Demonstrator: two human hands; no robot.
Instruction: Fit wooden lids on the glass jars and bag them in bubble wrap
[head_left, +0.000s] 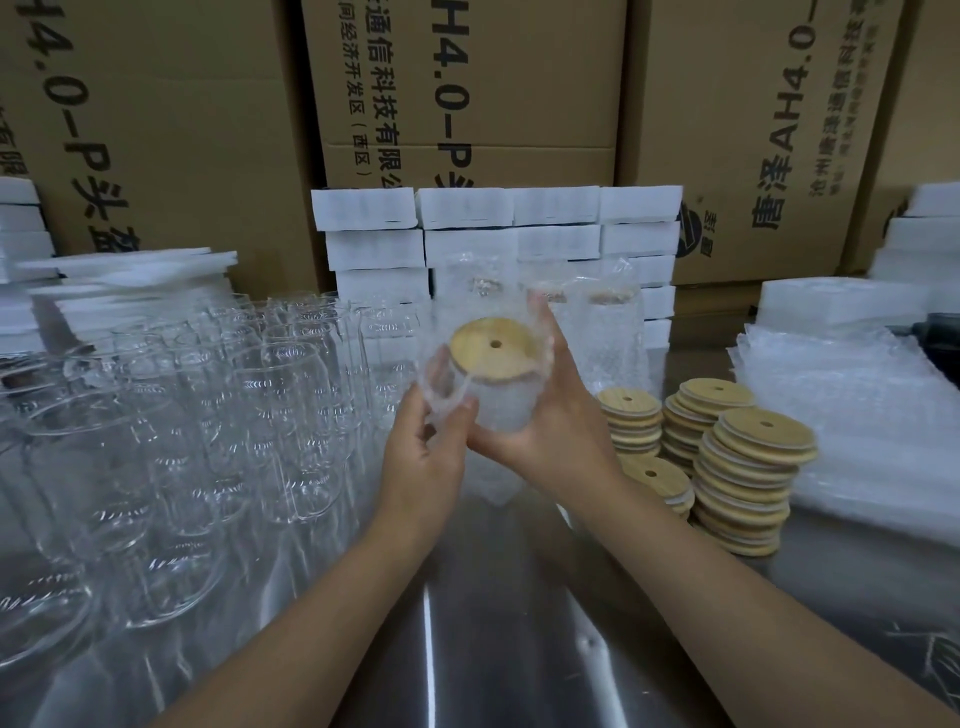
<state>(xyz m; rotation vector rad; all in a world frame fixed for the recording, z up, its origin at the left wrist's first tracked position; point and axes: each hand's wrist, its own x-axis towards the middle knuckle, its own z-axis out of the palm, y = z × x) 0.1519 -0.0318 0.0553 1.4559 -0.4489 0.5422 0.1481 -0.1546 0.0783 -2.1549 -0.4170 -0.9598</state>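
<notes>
Head view: we see a lidded jar (496, 384) in a bubble bag (441, 384), held above the steel table (467, 623). Right hand (545, 431) cups the jar from below and behind; left hand (426, 452) pinches the bag's edge beside it. Lid (493, 349) faces us. Bare jars (208, 415) stand left, lid stacks (748, 467) right.

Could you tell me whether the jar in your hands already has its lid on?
Yes: the wooden lid sits on the held jar.
</notes>
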